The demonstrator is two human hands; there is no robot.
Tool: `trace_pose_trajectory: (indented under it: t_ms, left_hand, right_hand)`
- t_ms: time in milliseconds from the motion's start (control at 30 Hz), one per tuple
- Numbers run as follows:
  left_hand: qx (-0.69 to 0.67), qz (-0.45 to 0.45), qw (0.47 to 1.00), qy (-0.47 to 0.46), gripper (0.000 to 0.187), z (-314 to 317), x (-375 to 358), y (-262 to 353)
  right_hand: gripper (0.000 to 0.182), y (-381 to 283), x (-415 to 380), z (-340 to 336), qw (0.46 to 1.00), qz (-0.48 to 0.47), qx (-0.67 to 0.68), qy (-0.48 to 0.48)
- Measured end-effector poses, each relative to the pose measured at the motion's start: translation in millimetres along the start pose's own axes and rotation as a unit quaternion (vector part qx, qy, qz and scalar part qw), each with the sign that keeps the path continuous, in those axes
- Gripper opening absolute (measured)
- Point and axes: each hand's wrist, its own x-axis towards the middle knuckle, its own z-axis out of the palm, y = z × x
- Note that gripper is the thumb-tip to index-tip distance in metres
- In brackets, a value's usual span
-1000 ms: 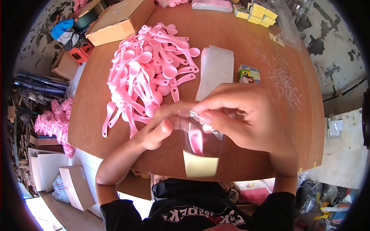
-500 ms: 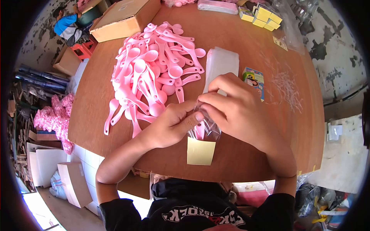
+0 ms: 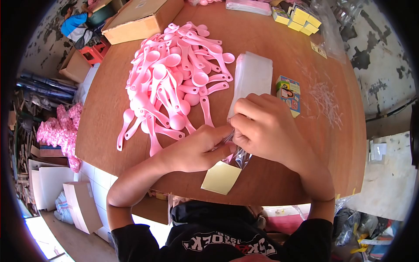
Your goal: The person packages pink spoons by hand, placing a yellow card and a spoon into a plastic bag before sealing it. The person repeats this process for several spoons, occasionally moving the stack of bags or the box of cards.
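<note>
From my end, through the head camera: both hands close on one thing, a clear, crinkly plastic bag, over the near part of the brown wooden counter. Right hand: grip pinched, fingers bunched on the bag's far end. Left hand: thumb laid across the bag just below that, fingers mostly hidden behind, so it's grasping too, though I can't tell how firmly. Key relation: from the right grip the bag lies toward the wearer's body, long axis running back to the near edge and slanting left. Its bottom end shows a flat, pale yellow rectangular card, tilted, just below the left thumb, so the left hand is nearer that end and the right hand has the top. A sliver of smooth pink plastic shows between thumb and card; rest covered. Can't tell whether the card touches the counter. Beyond the hands: a heap of pink plastic scoops ahead and left, a stack of flat, translucent bags straight ahead, a small blue-green printed carton just past the right knuckles.
</note>
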Motion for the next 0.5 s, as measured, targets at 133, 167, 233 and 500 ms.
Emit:
trace_pose_trajectory:
  t_ms: [133,167,233,500]
  left_hand:
    - [0.001,0.007,1.000,0.004,0.023,1,1,3]
    - [0.000,0.009,1.000,0.005,0.028,-2,0,7]
    - [0.000,0.011,1.000,0.005,0.034,-2,-1,8]
    - [-0.013,0.065,0.998,0.004,0.051,5,1,3]
  right_hand:
    - [0.013,7,0,-6,0.990,0.077,0.118,0.014]
    - [0.012,9,1,-8,0.984,0.095,0.146,0.038]
    - [0.010,15,2,-15,0.984,0.102,0.143,0.042]
    - [0.012,34,-4,-50,0.953,0.142,0.266,0.012]
